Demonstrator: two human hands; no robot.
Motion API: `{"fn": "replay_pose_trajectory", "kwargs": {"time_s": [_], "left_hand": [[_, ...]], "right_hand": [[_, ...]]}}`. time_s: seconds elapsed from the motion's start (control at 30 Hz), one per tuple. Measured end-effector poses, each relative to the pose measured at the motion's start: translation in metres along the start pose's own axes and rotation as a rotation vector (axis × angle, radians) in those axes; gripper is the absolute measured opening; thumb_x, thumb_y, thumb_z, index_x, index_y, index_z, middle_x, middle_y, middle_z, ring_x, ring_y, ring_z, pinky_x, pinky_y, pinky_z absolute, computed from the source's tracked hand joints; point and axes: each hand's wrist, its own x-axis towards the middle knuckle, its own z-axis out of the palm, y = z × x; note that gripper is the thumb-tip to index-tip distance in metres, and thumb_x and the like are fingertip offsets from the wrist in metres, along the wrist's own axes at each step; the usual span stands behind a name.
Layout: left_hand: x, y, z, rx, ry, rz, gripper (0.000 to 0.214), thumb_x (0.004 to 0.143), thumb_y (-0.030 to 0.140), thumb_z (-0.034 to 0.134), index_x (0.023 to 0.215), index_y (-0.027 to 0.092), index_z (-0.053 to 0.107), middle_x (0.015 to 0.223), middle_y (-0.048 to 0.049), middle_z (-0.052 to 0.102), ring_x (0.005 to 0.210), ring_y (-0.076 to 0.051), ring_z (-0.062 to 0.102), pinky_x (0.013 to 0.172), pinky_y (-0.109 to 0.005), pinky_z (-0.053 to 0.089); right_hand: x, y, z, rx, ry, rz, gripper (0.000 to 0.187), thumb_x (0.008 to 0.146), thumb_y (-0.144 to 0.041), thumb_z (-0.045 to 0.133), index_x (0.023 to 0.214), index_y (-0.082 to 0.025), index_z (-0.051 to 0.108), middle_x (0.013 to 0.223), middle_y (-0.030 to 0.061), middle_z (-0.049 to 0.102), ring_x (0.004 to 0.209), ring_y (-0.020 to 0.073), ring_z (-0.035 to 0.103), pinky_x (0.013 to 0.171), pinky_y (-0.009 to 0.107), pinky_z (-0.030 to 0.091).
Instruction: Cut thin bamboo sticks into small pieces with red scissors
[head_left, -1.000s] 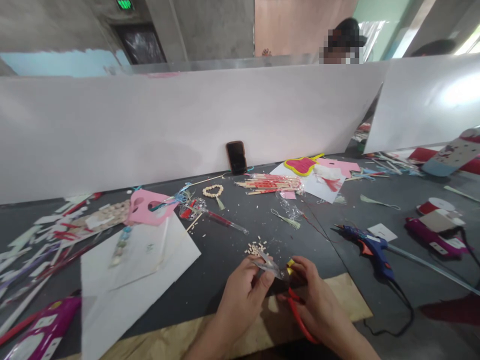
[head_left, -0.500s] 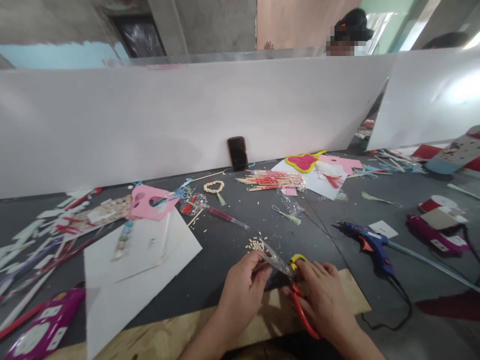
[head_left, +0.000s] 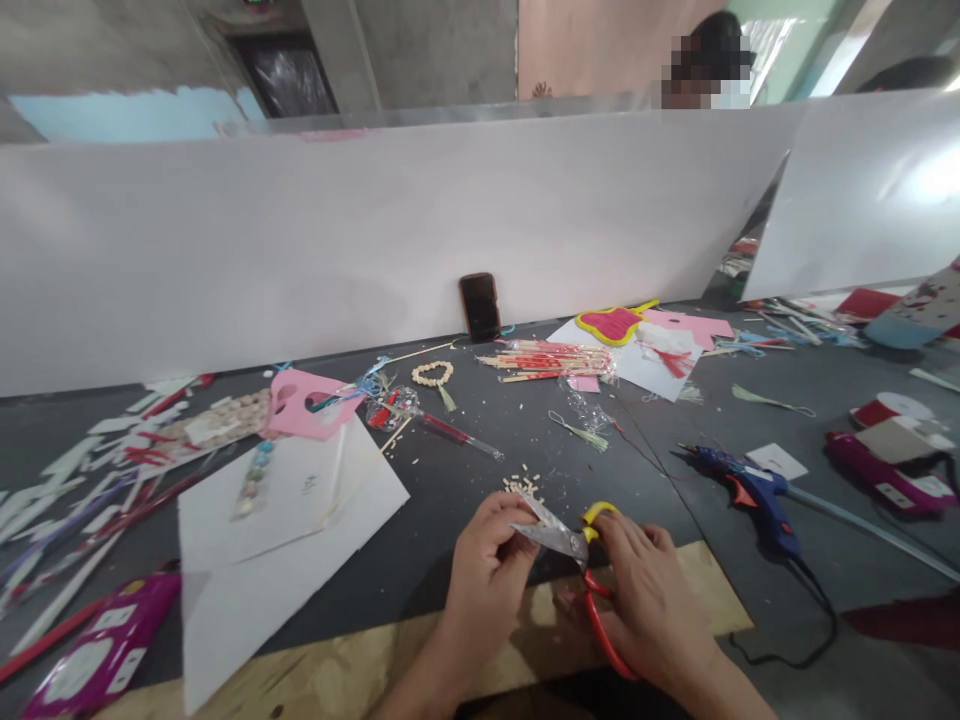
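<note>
My right hand (head_left: 649,590) is closed on the red and yellow handles of a pair of scissors (head_left: 562,540). The blades stand apart and point left, over the fingertips of my left hand (head_left: 491,560). Those left fingers are pinched together by the blade tips; whatever is between them is too small or hidden to make out. Just beyond the blades lies a small heap of short pale cut pieces (head_left: 523,484) on the dark table (head_left: 442,480).
A blue glue gun (head_left: 750,490) with its cord lies right. Left are white sheets (head_left: 300,590) and a purple packet (head_left: 112,640). Farther back are a bead bracelet (head_left: 433,374), a bundle of wrapped sticks (head_left: 547,360) and a phone (head_left: 479,306) against a white partition (head_left: 375,240).
The scissor blades have opened wider. My left fingers have shifted slightly and stay pinched near the tips. The whole view has moved a little.
</note>
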Motion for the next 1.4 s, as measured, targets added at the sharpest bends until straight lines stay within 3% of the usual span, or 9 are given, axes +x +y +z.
{"fn": "replay_pose_trajectory", "kwargs": {"time_s": [0.17,0.33,0.6,0.77,0.97,1.1,1.4], "left_hand": [[0.002,-0.001,0.0,-0.054,-0.035,-0.058,0.016,0.084,0.021,0.054,0.072,0.016,0.063,0.085,-0.0061,0.062,0.081,-0.017,0.059,0.072,-0.025,0.046],[0.0,-0.005,0.002,-0.098,-0.013,-0.098,0.017,0.084,0.023,0.053,0.073,0.016,0.063,0.087,-0.0068,0.061,0.081,-0.017,0.058,0.073,-0.026,0.046],[0.0,-0.007,0.003,-0.036,-0.004,-0.146,0.017,0.086,0.028,0.052,0.08,0.016,0.062,0.091,-0.0065,0.063,0.085,-0.018,0.059,0.077,-0.027,0.045],[0.0,-0.01,0.004,-0.063,-0.028,-0.272,0.018,0.087,0.032,0.051,0.086,0.017,0.059,0.075,-0.0009,0.058,0.066,-0.013,0.053,0.061,-0.022,0.042],[0.001,-0.008,0.007,-0.089,0.036,-0.143,0.014,0.085,0.026,0.051,0.077,0.016,0.058,0.083,-0.0031,0.057,0.073,-0.014,0.053,0.065,-0.023,0.041],[0.0,-0.005,0.008,-0.093,0.062,-0.13,0.014,0.085,0.021,0.05,0.075,0.016,0.058,0.082,-0.0029,0.057,0.074,-0.015,0.053,0.066,-0.023,0.04],[-0.001,-0.006,0.005,-0.16,-0.072,-0.262,0.013,0.084,0.022,0.051,0.073,0.016,0.056,0.077,-0.0012,0.056,0.068,-0.013,0.048,0.062,-0.022,0.037]], "right_hand": [[0.0,0.004,-0.001,-0.042,-0.011,-0.001,0.026,0.075,-0.034,0.057,0.097,-0.02,0.05,0.092,0.0082,0.067,0.082,0.024,0.061,0.071,0.035,0.032],[0.001,0.007,-0.005,-0.087,0.017,-0.05,0.022,0.078,-0.034,0.053,0.094,-0.02,0.053,0.087,0.0065,0.069,0.074,0.0222,0.061,0.071,0.036,0.029],[0.008,0.007,-0.01,-0.054,-0.062,-0.064,0.016,0.08,-0.037,0.051,0.083,-0.022,0.053,0.073,0.0032,0.069,0.063,0.0196,0.058,0.066,0.035,0.026],[0.009,0.007,-0.007,-0.061,-0.083,-0.029,0.014,0.081,-0.036,0.052,0.084,-0.022,0.053,0.076,0.0038,0.068,0.066,0.0201,0.058,0.068,0.035,0.028],[0.006,0.006,-0.005,-0.067,-0.074,-0.009,0.024,0.077,-0.04,0.055,0.093,-0.021,0.054,0.087,0.0071,0.068,0.075,0.0228,0.059,0.072,0.036,0.029],[0.005,0.005,-0.006,-0.058,-0.062,-0.024,0.034,0.075,-0.046,0.056,0.094,-0.019,0.054,0.085,0.0071,0.068,0.074,0.0231,0.059,0.071,0.036,0.028],[0.003,0.01,-0.008,-0.078,-0.062,-0.048,0.019,0.08,-0.037,0.053,0.089,-0.02,0.053,0.083,0.0062,0.069,0.072,0.0214,0.06,0.072,0.036,0.026]]}}
